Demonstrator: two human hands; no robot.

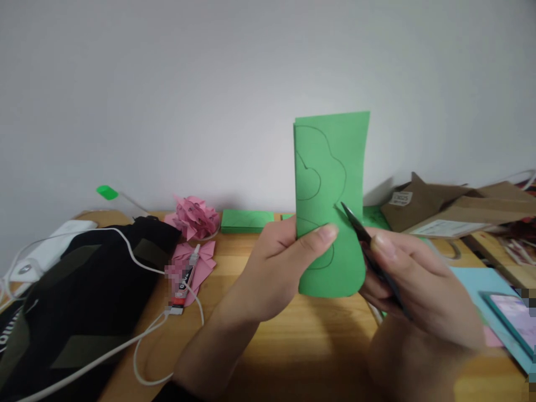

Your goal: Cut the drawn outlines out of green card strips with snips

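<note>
A folded sheet of green paper (352,151) stands upright before me, with curved pencil outlines drawn along its left side. My left hand (280,262) pinches its lower left part, thumb in front and fingers behind. In my right hand (419,279) is a pair of dark scissors (355,223), its blade pointing up and left over the front of the paper. The blade tip lies by the drawn line near the inward notch at mid-height. My right fingers partly hide the scissors' handles and the paper's lower right edge.
Behind the paper, a folded green stack (247,220) and a pink paper flower (195,216) sit by the wall. A glue tube (184,285), white cable (125,240) and black cloth (92,296) lie left. A cardboard package (456,209) and a phone (511,318) lie right.
</note>
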